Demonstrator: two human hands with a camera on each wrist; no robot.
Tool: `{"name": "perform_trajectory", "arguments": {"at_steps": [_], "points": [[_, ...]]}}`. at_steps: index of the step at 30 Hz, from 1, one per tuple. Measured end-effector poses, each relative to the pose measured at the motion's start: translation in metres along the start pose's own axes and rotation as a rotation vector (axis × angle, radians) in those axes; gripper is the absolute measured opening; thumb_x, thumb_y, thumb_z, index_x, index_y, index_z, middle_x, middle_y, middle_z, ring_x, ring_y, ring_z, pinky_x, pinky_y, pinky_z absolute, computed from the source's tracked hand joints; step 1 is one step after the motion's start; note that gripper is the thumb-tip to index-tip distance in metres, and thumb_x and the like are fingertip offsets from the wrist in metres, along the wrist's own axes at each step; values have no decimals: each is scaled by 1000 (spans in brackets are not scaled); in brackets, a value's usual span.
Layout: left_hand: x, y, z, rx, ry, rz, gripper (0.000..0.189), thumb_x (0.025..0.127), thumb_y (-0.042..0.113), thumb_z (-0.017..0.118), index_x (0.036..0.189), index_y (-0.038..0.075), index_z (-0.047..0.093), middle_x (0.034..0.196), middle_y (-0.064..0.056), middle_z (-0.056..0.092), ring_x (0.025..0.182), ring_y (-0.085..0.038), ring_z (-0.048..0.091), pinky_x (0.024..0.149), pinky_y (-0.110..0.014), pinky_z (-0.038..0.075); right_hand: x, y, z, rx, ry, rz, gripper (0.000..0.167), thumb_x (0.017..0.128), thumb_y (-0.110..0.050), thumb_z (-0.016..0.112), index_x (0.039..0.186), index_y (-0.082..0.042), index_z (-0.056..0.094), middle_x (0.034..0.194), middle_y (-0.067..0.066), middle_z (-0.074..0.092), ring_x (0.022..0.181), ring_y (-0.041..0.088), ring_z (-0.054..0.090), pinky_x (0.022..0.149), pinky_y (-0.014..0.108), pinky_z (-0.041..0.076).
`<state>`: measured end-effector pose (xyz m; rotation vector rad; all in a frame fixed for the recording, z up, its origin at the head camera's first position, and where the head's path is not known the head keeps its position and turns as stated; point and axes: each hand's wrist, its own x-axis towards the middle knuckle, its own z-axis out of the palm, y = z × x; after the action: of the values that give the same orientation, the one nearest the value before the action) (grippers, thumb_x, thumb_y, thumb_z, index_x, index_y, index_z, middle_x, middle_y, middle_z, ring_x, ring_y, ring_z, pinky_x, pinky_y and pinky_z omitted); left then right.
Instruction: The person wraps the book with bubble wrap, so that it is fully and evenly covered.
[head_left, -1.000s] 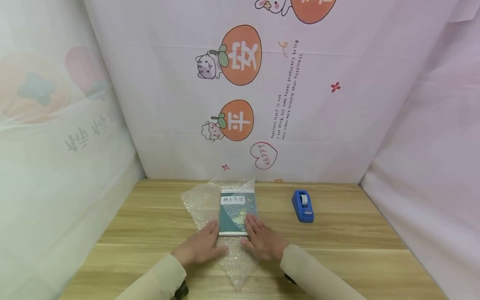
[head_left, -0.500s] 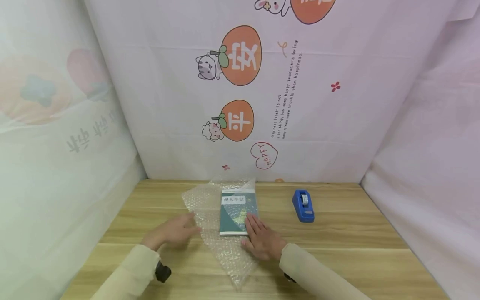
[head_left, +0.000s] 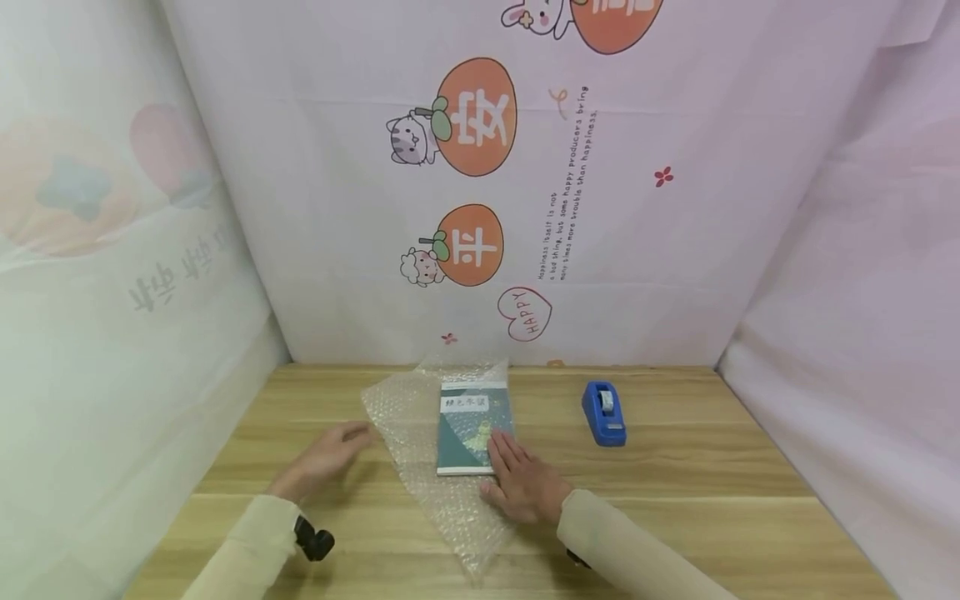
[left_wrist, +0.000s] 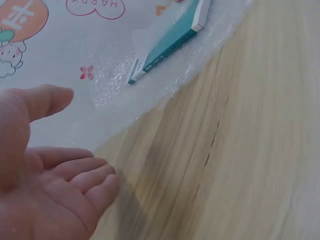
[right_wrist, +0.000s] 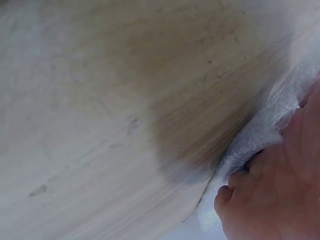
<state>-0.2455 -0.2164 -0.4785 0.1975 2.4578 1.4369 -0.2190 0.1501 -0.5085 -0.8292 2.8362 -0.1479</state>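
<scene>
A teal and white book (head_left: pixel 459 446) lies on a sheet of clear bubble wrap (head_left: pixel 408 417), whose right part is folded over the cover. My right hand (head_left: pixel 527 483) presses the folded wrap down along the book's right edge with straight fingers. In the right wrist view, crinkled wrap (right_wrist: pixel 265 130) shows beside that hand. My left hand (head_left: pixel 324 457) hovers near the wrap's left corner, holding nothing. Seen from the left wrist, its fingers are loosely extended and thumb raised, with the book's spine (left_wrist: pixel 170 50) beyond them.
To the right of the book, a blue tape dispenser (head_left: pixel 604 414) with a roll in it stands on the wooden table (head_left: pixel 675 500). A printed cloth (head_left: pixel 600 208) hangs behind the table, and pale cloth walls flank both sides.
My left hand has left the book's left edge and moved left to the wrap's outer corner. The right hand stays pressed on the book's right side.
</scene>
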Motion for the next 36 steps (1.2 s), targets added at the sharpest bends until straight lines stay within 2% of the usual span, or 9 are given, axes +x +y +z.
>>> {"name": "perform_trajectory", "arguments": {"at_steps": [5, 6, 12, 19, 24, 28, 31, 33, 36], "points": [[13, -10, 6, -284, -10, 2, 65, 115, 31, 43, 163, -9, 23, 163, -33, 38, 155, -45, 38, 128, -54, 34, 0, -1, 0, 8, 3, -8, 79, 114, -54, 25, 167, 3, 15, 177, 23, 10, 166, 39, 12, 133, 55, 23], [15, -11, 8, -362, -16, 8, 64, 116, 26, 41, 163, -12, 19, 171, -32, 22, 160, -46, 23, 131, -56, 25, -1, -2, -1, 6, 0, -10, 79, 114, -54, 24, 167, 4, 15, 177, 23, 10, 166, 40, 12, 133, 56, 23], [28, -16, 15, -619, -8, 12, 60, 115, 11, 34, 160, -20, 8, 170, -38, 14, 161, -48, 17, 133, -53, 21, 1, 2, 3, -26, 9, -9, 79, 114, -54, 24, 168, 3, 14, 178, 23, 9, 166, 39, 11, 134, 53, 22], [37, -13, 28, -781, 108, -28, 60, 114, 5, 35, 159, -21, 6, 168, -41, 13, 161, -49, 18, 134, -51, 21, 9, 9, 12, -42, 2, 13, 79, 113, -56, 25, 169, -1, 13, 179, 19, 6, 167, 35, 8, 135, 50, 21], [46, -10, 39, -827, 126, -34, 63, 114, 8, 36, 161, -18, 4, 168, -41, 14, 161, -47, 19, 134, -50, 21, 9, 9, 10, -48, 1, 25, 80, 113, -57, 24, 169, -2, 13, 179, 18, 6, 167, 35, 8, 135, 50, 21], [54, -11, 50, -829, 160, -35, 58, 115, 14, 37, 161, -15, 17, 150, -24, 49, 141, -28, 51, 123, -34, 44, 6, 7, 8, -43, 2, 16, 79, 113, -55, 25, 169, -1, 13, 179, 19, 6, 167, 35, 8, 135, 50, 21], [59, -10, 59, -842, 199, -35, 52, 115, 18, 38, 156, -13, 28, 129, -5, 60, 116, -10, 60, 101, -22, 54, 4, 4, 6, -37, 5, 5, 79, 113, -55, 23, 169, 0, 12, 178, 20, 6, 166, 37, 9, 135, 51, 21], [62, -8, 63, -869, 214, -28, 49, 116, 18, 38, 153, -14, 32, 130, -10, 63, 116, -12, 62, 100, -22, 55, 3, 4, 6, -34, 3, 2, 79, 114, -55, 23, 169, 0, 12, 178, 20, 7, 166, 37, 9, 135, 52, 22], [65, -2, 67, -898, 174, 17, 56, 117, 20, 30, 159, -16, 22, 157, -33, 46, 147, -33, 51, 124, -38, 43, 2, 3, 6, -32, 4, 4, 78, 114, -55, 23, 169, 0, 12, 178, 20, 6, 166, 38, 10, 134, 52, 22]]}}
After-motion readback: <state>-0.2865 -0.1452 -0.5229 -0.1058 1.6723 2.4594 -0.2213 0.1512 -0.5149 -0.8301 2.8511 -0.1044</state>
